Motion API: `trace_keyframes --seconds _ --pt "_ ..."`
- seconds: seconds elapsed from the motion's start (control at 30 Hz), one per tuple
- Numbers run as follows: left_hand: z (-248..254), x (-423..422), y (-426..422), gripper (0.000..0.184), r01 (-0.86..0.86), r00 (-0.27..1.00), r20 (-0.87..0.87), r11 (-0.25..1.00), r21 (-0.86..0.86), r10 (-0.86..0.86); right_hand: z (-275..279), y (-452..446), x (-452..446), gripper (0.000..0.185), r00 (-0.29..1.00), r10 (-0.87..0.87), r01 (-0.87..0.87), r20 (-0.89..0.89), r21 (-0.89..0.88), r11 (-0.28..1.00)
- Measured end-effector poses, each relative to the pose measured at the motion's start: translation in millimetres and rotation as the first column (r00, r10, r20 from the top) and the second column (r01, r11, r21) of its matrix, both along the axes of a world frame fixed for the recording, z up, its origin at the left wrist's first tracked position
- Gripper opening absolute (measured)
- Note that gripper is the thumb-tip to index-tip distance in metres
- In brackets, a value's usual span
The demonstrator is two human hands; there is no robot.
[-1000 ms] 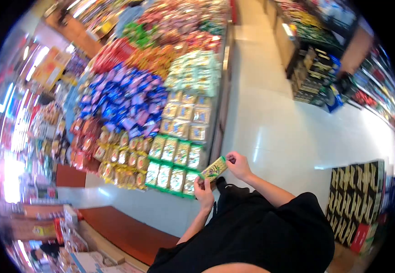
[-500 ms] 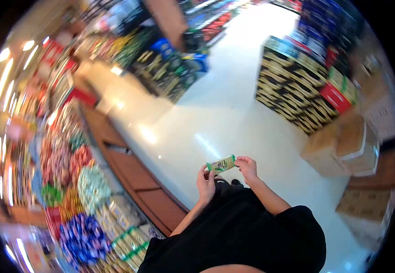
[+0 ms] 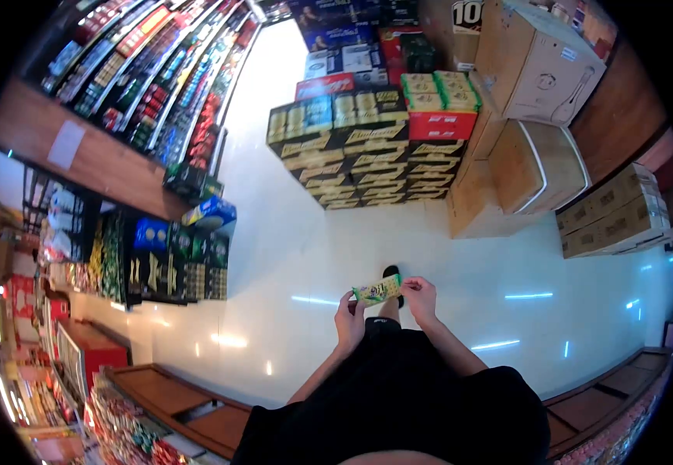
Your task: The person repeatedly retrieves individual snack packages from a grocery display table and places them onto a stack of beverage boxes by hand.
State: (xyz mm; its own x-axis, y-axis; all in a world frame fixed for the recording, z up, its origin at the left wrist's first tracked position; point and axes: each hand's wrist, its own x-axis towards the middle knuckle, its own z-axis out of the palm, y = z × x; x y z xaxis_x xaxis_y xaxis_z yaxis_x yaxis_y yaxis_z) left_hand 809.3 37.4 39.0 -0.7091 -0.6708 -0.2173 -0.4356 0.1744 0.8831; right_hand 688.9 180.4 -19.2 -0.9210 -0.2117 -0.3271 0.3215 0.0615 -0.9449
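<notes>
The packet (image 3: 377, 291) is pinched at its ends by the left hand (image 3: 349, 323) and right hand (image 3: 420, 300) — its long axis spanning them, neither nearer.

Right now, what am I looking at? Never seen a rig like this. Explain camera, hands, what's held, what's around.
There's no machine: a person is working bare-handed. The single view comes from a camera worn on their head, looking forward and down; its wide lens bends the edges. The black clothing at the bottom is the wearer's own. The left hand and right hand hold a small patterned packet by its two ends, above a shiny pale floor. Beyond, stacked black-and-gold boxes and brown cardboard boxes stand on that floor.
</notes>
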Motion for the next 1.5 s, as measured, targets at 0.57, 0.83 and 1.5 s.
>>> trace_keyframes --seconds 0.57,0.83,1.5 --pt "27 -365 -81 0.039 0.326 0.92 -0.225 0.945 -0.02 -0.322 67 -41 -315 0.025 0.95 -0.287 0.302 0.128 -0.125 0.945" --pt "25 -516 -91 0.034 0.281 0.933 -0.209 0.956 -0.083 -0.292 71 -67 -477 0.021 0.921 -0.232 0.265 -0.311 0.066 0.962" --pt "-1 -792 -134 0.049 0.279 0.96 0.138 0.873 -0.4 -0.243 72 -110 -729 0.042 0.861 0.306 -0.009 -0.406 0.591 0.807"
